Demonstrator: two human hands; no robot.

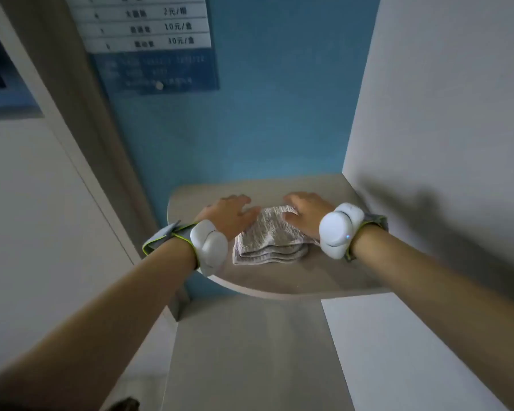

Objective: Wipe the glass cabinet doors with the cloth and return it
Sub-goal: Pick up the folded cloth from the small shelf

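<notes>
A folded grey-and-white cloth [269, 238] lies on a small beige shelf [279, 277] set against a blue wall. My left hand [229, 213] rests flat at the cloth's left edge, fingers spread and touching it. On the cloth's right part lies my right hand [304, 213], palm down with the fingers apart. Neither hand is closed around the cloth. Both wrists carry white sensor bands. No glass cabinet door is clearly in view.
A white panel [445, 114] rises right beside the shelf on the right. A beige post [80, 114] and white wall stand on the left. A price sign [149, 40] hangs on the blue wall above. A lower beige surface [250, 351] lies under the shelf.
</notes>
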